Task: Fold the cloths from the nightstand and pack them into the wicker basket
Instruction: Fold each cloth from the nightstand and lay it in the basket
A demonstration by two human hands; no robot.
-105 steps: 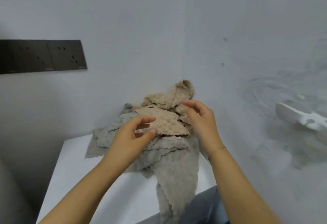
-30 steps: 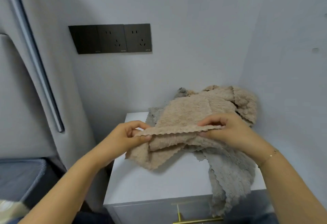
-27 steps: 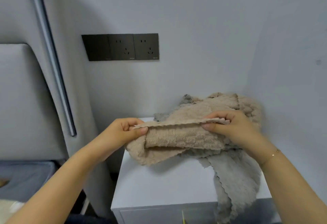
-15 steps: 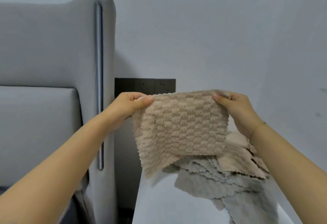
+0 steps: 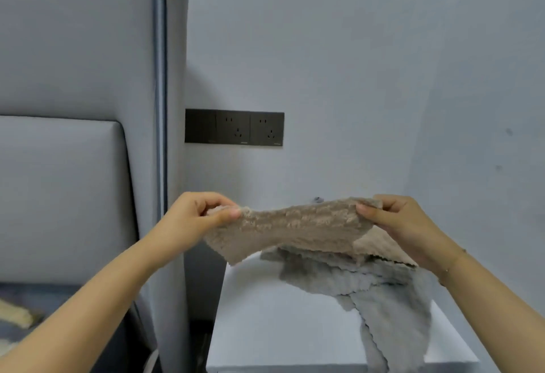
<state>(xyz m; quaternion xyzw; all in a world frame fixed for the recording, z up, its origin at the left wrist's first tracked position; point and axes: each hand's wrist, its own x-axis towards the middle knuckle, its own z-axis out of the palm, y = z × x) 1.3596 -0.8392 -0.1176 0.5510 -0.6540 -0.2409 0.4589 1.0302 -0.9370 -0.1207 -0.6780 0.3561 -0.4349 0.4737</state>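
A person's left hand [image 5: 197, 215] pinches one top corner of a beige cloth [image 5: 290, 226], thumb pressed over curled fingers, while the right hand [image 5: 396, 226] grips the opposite corner the same way, fingers folded around the fabric's edge. Both hands hold the cloth stretched between them in the air, above and just in front of a white nightstand [image 5: 283, 325]. The cloth is one of a kind in hand: a plush, waffle-textured square in tan, its lower edge scalloped and sagging toward the left, its upper edge pulled nearly taut. A thin bracelet [image 5: 452, 266] circles the right wrist.

Beneath the raised cloth, a heap of cloths [image 5: 371, 281] lies on the nightstand's right side. At least one more beige piece shows at the top of the heap, and several grey ones with wavy edges lie layered under it; the exact count cannot be told. One grey piece hangs over the nightstand's front edge.

Behind, one dark panel of wall sockets [image 5: 234, 127] sits on the pale wall, with two socket faces visible and a plain section at its left. A grey upholstered headboard [image 5: 82, 83] fills the left of the frame.
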